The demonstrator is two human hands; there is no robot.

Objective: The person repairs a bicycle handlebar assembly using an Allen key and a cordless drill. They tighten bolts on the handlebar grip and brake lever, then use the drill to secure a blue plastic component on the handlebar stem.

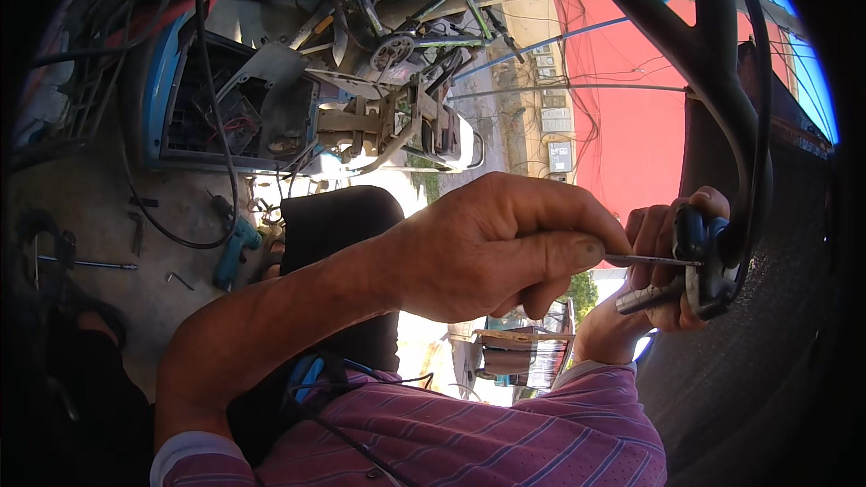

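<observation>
My left hand (505, 252) reaches across from the lower left, its thumb and index finger pinching a thin metal rod (645, 261). The rod's far end meets a black and metal fitting (708, 271) at the lower end of a curved dark tube (722, 90). Behind that fitting, the fingers of my right hand (645, 234) are curled around it, partly hidden. A short silver cylinder (645, 298) sticks out beside my right fingers. A black cable (765, 126) runs down along the tube to the fitting. Whether the rod's tip sits inside a hole I cannot tell.
On the floor at left lie a teal power drill (236, 252), a small hex key (180, 281) and a long metal rod (90, 262). A blue-edged cart bed (162, 117) and scrap metal frames (397, 45) fill the upper left. Dark sheeting (785, 307) hangs at right.
</observation>
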